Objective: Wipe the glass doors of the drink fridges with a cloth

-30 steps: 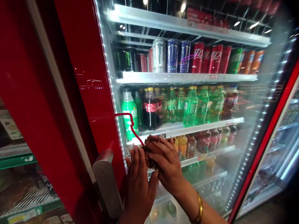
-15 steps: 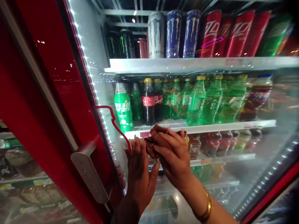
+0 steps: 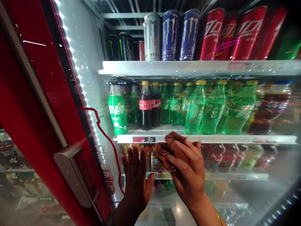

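Note:
A crumpled brown cloth (image 3: 166,153) is in my right hand (image 3: 191,171), bunched under the fingers against the glass door (image 3: 185,208) of a drinks fridge. My left hand (image 3: 137,182) is raised to the left of the cloth, apart from it. Its palm faces the glass and its fingers are stretched upward with nothing in them; whether the fingertips press on the glass I cannot tell. Behind the hands, a shelf edge (image 3: 124,138) with a price tag shows through the pane.
A metal door handle (image 3: 72,175) stands out from the red frame (image 3: 58,110) on the left. Inside are Monster cans (image 3: 170,36), red cola cans (image 3: 213,34), cola bottles (image 3: 145,106) and green soda bottles (image 3: 195,108). A thin red line (image 3: 107,133) runs down the glass.
My right hand has moved a little right and down with the cloth. My left hand has dropped slightly, and the gap between the hands is wider. The view has shifted slightly.

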`<state>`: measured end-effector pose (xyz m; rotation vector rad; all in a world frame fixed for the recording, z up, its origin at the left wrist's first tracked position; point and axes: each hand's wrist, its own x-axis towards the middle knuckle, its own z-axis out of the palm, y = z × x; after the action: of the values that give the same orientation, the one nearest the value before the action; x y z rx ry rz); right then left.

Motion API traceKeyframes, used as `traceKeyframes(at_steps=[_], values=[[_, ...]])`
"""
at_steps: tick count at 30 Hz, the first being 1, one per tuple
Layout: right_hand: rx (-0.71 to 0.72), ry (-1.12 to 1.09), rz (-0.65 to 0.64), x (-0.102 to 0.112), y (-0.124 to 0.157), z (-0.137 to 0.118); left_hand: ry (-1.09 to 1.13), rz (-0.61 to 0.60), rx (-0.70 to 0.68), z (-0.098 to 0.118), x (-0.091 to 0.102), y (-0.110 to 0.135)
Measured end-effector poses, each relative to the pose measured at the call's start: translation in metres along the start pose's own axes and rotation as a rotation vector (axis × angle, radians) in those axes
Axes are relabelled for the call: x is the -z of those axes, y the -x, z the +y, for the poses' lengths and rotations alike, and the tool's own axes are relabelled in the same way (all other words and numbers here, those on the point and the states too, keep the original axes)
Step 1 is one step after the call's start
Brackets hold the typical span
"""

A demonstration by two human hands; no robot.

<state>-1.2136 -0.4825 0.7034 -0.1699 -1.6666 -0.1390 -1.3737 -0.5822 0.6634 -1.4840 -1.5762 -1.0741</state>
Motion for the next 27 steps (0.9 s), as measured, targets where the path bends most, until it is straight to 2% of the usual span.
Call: traceKeyframes(at_steps=[4,7,10,14,18,20,22,25,27], values=[[-0.063,0.035,0.054,0.014,0.023,0.013,-0.022,-0.003,0.004,0.004,-0.002,-0.003],[-0.085,0.012,0.021,0.005,0.035,-0.001,-0.001,-0.019,0.005,0.008,0.0,-0.003],[-0.053,-0.003,-0.029,-0.007,0.025,-0.014,0.123,-0.052,-0.028,0.014,0.008,-0.005],[-0.075,-0.055,0.05,-0.006,0.008,-0.008,0.251,-0.071,-0.194,0.031,0.013,-0.008],[-0.15,-0.037,0.09,0.002,0.024,-0.003,0.309,-0.151,-0.338,0.049,0.002,-0.001],[-0.22,-0.09,0.062,0.005,0.036,-0.009,0.341,-0.182,-0.348,0.054,-0.003,0.004],[-0.29,-0.206,-0.026,0.007,0.043,-0.017,0.365,-0.161,-0.345,0.055,-0.004,0.004],[-0.353,-0.403,-0.171,0.015,0.042,-0.025,0.355,-0.153,-0.348,0.055,-0.002,-0.01],[-0.404,-0.483,-0.179,0.023,0.038,-0.022,0.332,-0.127,-0.359,0.059,-0.007,-0.024]])
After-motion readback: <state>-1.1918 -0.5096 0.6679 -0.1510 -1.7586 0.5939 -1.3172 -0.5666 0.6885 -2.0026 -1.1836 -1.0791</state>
